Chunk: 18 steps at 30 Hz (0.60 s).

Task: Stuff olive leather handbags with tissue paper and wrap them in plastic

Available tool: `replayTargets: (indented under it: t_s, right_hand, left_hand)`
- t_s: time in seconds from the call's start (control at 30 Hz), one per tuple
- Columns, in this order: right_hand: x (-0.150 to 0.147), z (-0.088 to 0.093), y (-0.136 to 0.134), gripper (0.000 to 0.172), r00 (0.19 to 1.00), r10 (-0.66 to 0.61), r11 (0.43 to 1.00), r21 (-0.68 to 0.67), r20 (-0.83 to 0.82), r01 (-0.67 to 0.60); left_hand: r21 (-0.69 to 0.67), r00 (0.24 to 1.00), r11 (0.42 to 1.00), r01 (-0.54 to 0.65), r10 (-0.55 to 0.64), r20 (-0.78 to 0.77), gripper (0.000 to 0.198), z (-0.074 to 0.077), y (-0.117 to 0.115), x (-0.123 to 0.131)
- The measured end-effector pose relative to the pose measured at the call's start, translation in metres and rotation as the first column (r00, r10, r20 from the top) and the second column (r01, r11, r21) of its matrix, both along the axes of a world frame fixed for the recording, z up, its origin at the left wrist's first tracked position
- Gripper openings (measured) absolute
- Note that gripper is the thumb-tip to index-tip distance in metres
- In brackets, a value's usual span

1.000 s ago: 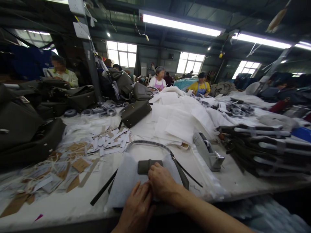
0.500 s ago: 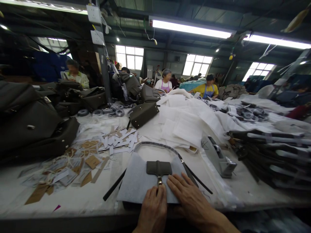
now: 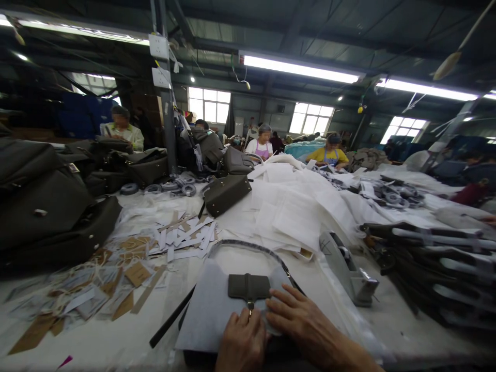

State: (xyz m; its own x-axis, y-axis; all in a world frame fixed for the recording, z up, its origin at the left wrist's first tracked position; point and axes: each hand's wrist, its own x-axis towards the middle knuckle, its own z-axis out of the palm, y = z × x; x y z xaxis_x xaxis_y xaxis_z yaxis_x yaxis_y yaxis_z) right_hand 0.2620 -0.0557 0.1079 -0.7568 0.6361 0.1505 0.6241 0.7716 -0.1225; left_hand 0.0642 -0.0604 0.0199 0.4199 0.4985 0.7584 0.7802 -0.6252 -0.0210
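Observation:
A dark handbag lies flat in front of me, mostly under a pale protective sheet (image 3: 205,305). Its dark olive flap tab (image 3: 248,285) rests on top, with a small metal clasp (image 3: 251,306) at the lower end. My left hand (image 3: 242,338) is closed with its fingertips pinched at that clasp; what lies under the fingers is hidden. Stretched out over the sheet, the fingers of my right hand (image 3: 296,318) press down beside the tab. The wrapped handle (image 3: 248,243) arches behind the bag, and a dark strap (image 3: 172,318) sticks out at the left.
Paper tags (image 3: 137,274) and white strips (image 3: 189,235) lie to the left. White foam sheets (image 3: 290,201) are heaped behind. A grey tape dispenser (image 3: 349,268) stands right, near stacked dark bags (image 3: 422,258). More bags (image 3: 50,206) crowd the left. Several people work farther back.
The view has tilted up and shifted slightly, so the table appears lower. My left fingers remain at the clasp, and my right hand stays spread on the sheet.

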Motion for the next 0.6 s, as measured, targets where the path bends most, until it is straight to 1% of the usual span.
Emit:
replayTargets:
  t_s: [0.07,0.1,0.17,0.23,0.27,0.33,0.43,0.47,0.5,0.53,0.57,0.6]
  right_hand:
    - [0.007,-0.004,0.0,0.023,0.997,0.08,0.995,0.067,0.005,-0.08]
    - [0.011,-0.005,-0.001,0.022,0.994,0.113,0.989,0.096,-0.003,-0.113]
    - [0.018,-0.007,-0.002,0.023,0.987,0.159,0.978,0.144,-0.025,-0.154]
    - [0.023,-0.006,-0.004,0.023,0.985,0.164,0.976,0.154,-0.047,-0.155]
    - [0.024,-0.004,-0.005,0.024,0.986,0.155,0.98,0.13,-0.055,-0.147]
    - [0.025,0.005,-0.008,0.025,0.991,0.112,0.994,0.03,-0.067,-0.11]
    - [0.02,0.028,-0.014,0.026,0.999,-0.034,0.986,-0.164,-0.032,0.028]
    - [0.016,0.036,-0.015,0.029,0.997,-0.083,0.976,-0.201,-0.01,0.079]
    - [0.012,0.042,-0.017,0.037,0.992,-0.124,0.969,-0.213,0.004,0.122]
    - [0.006,0.045,-0.018,0.048,0.988,-0.155,0.967,-0.203,0.01,0.154]
    - [0.0,0.043,-0.018,0.06,0.986,-0.166,0.971,-0.174,0.006,0.164]
    - [-0.006,0.037,-0.018,0.069,0.988,-0.155,0.979,-0.132,-0.001,0.154]
  left_hand:
    - [0.109,0.996,0.994,0.007,-0.017,0.09,0.033,-0.001,0.0,0.0]
    - [0.131,0.995,0.991,0.005,-0.019,0.103,0.037,0.0,-0.001,-0.001]
    - [0.12,0.997,0.993,0.011,-0.021,0.079,0.037,0.003,-0.004,-0.005]
    - [0.085,0.999,0.996,0.035,-0.038,0.033,0.038,0.006,-0.007,-0.011]
    - [0.084,0.999,0.995,0.051,-0.052,0.012,0.039,0.006,-0.008,-0.014]
    - [0.095,0.997,0.992,0.078,-0.075,-0.029,0.04,0.006,-0.01,-0.02]
    - [0.104,0.992,0.992,0.071,-0.059,-0.107,0.034,0.004,-0.012,-0.026]
    - [0.103,0.989,0.993,0.059,-0.045,-0.138,0.032,0.004,-0.012,-0.027]
    - [0.101,0.986,0.994,0.047,-0.03,-0.165,0.03,0.004,-0.013,-0.027]
    - [0.105,0.983,0.994,0.038,-0.018,-0.183,0.029,0.004,-0.013,-0.027]
    - [0.114,0.983,0.993,0.031,-0.009,-0.185,0.029,0.004,-0.013,-0.027]
    - [0.125,0.984,0.992,0.029,-0.006,-0.177,0.029,0.004,-0.013,-0.027]
